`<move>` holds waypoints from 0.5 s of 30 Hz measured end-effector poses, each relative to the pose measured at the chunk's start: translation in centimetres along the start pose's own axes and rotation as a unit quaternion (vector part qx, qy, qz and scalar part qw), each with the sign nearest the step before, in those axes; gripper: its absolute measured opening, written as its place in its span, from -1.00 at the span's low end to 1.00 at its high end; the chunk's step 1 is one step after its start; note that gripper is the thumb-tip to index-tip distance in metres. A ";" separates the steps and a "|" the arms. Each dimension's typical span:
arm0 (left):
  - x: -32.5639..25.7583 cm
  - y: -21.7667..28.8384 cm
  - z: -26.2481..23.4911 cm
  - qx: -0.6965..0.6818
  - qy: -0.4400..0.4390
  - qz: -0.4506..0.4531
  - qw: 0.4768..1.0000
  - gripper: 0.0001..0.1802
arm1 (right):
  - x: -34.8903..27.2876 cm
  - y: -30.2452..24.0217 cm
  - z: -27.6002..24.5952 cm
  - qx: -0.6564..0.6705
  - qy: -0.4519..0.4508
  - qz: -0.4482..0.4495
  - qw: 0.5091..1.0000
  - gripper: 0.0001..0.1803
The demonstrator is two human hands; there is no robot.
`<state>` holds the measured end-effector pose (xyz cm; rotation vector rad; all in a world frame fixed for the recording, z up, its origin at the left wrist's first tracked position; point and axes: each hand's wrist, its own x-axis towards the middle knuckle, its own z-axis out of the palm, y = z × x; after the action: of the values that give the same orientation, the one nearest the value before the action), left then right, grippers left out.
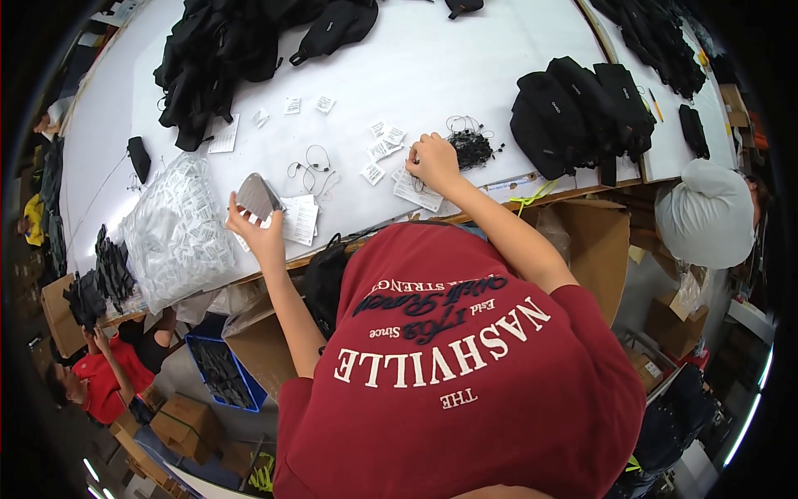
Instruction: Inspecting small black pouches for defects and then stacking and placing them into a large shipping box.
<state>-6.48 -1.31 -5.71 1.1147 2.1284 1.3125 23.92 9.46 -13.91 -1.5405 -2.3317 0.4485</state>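
Note:
My left hand is closed around a stack of grey cards, raised just above the white table at its near side. Under and beside it lie white printed paper slips. My right hand has its fingertips pinched together; whatever is between them is hidden. Right beside it sits a tangled pile of black tag strings. White printed sheets lie beneath that hand, and small white labels are scattered to its left. A few loose black strings rest between my two hands.
A clear plastic bag of white labels stands left of my left hand. Black pouches are stacked at right, and a large black heap lies at far left. A person in red is at lower left; another person in grey is at right.

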 end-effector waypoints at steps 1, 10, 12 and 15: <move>-0.1 0.2 0.5 0.000 0.000 0.000 1.000 -0.11 | 0.0 0.1 0.0 0.016 0.018 0.002 1.000 -0.92; -1.6 2.0 3.4 -0.062 -0.082 0.004 0.995 -0.31 | -0.3 0.4 1.7 -0.008 0.032 -0.019 0.999 -0.86; -2.1 2.7 3.7 -0.085 -0.106 0.001 0.991 -0.33 | 0.0 -0.2 -0.4 0.036 0.027 0.012 0.999 -0.86; -2.5 2.9 4.4 -0.118 -0.127 -0.003 0.985 -0.35 | 0.3 -1.7 -4.4 0.096 0.027 0.056 0.993 -0.89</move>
<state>-0.77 -0.18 -5.48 1.1091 1.7419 1.3024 24.27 9.46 -9.21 -1.5741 -2.1022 0.6304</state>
